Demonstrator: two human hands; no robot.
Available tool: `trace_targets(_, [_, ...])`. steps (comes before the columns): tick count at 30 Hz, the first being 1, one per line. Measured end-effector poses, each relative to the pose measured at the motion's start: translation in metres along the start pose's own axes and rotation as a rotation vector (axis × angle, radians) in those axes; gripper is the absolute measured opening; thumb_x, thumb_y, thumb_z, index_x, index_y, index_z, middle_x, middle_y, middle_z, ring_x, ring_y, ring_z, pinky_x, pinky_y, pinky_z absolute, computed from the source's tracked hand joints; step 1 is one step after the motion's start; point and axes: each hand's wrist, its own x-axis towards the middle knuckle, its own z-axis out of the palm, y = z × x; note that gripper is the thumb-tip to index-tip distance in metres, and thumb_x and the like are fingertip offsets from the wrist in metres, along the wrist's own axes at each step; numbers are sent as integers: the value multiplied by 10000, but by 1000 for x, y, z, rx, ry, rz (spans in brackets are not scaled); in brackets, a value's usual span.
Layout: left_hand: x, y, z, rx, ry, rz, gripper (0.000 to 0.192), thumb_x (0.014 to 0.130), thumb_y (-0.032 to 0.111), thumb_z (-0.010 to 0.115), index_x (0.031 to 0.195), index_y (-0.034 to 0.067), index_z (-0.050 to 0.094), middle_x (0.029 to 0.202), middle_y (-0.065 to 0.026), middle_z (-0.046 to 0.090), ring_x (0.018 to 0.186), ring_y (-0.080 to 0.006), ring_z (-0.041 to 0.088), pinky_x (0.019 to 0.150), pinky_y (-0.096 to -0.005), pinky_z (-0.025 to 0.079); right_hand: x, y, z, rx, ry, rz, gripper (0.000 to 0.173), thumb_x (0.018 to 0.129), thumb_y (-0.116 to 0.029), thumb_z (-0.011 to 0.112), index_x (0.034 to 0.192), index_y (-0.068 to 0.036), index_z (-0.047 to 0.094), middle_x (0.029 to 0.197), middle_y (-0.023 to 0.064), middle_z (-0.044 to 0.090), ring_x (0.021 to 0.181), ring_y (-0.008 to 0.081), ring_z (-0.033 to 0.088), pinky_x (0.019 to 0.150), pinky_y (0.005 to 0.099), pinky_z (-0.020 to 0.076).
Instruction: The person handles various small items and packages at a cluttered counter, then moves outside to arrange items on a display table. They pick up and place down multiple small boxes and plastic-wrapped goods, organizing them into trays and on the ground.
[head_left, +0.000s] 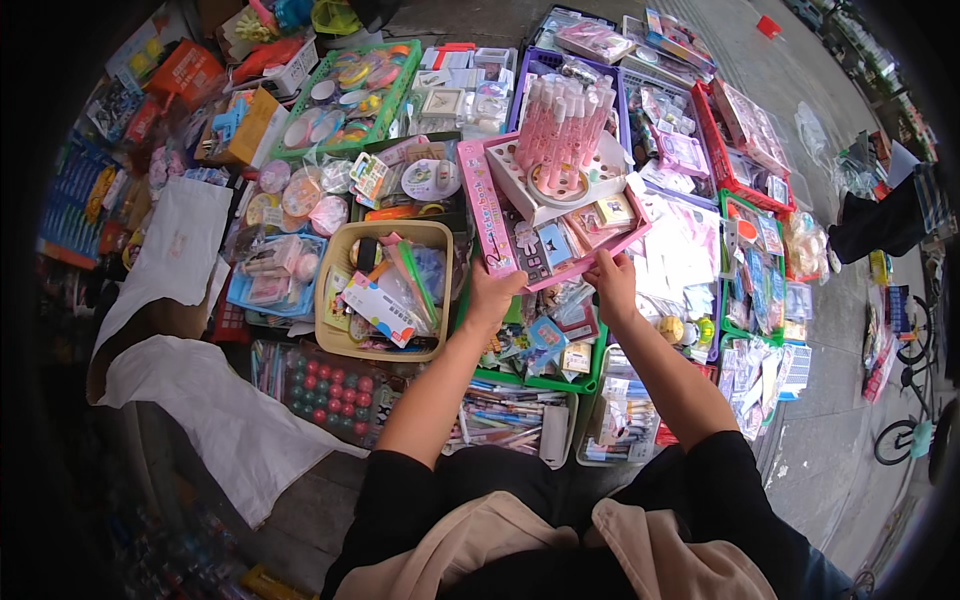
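Both of my hands hold a pink box (494, 214) bearing writing, tilted above the baskets. My left hand (494, 291) grips its near left corner, and my right hand (613, 283) has the near edge. Within the box lie small picture packets (556, 241). A white cardboard holder (517, 180) with round holes rests in it too, bearing several pink capped tubes (559, 124) and a tape-like ring (559, 187). Directly beneath, a green basket (592, 382) carries small packaged goods, partly hidden by the box and my hands.
A beige basket (448, 300) of stationery stands left. Pens (502, 416) fill a tray near my knees. A red basket (739, 199) and a purple basket (517, 82) sit farther off. White sheets (195, 405) hang at left. A bicycle (900, 435) and another person's dark-clothed leg (877, 221) are at right.
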Motion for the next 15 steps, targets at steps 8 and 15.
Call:
trace_targets(8, [8, 101, -82, -136, -1, 160, 471, 794, 0, 687, 1239, 37, 538, 1105, -31, 626, 969, -159, 625, 882, -305, 499, -21, -51, 117, -99, -234, -8, 398, 838, -271, 746, 1007, 29, 548, 800, 63, 623, 652, 108, 585, 606, 239, 502])
trace_targets(15, [-10, 139, -227, 110, 299, 89, 485, 833, 15, 643, 1295, 61, 504, 1158, -61, 599, 1005, -195, 620, 817, -338, 547, -38, -29, 144, -235, -681, 119, 363, 866, -337, 726, 992, -12, 625, 852, 58, 669, 685, 126, 661, 602, 274, 542])
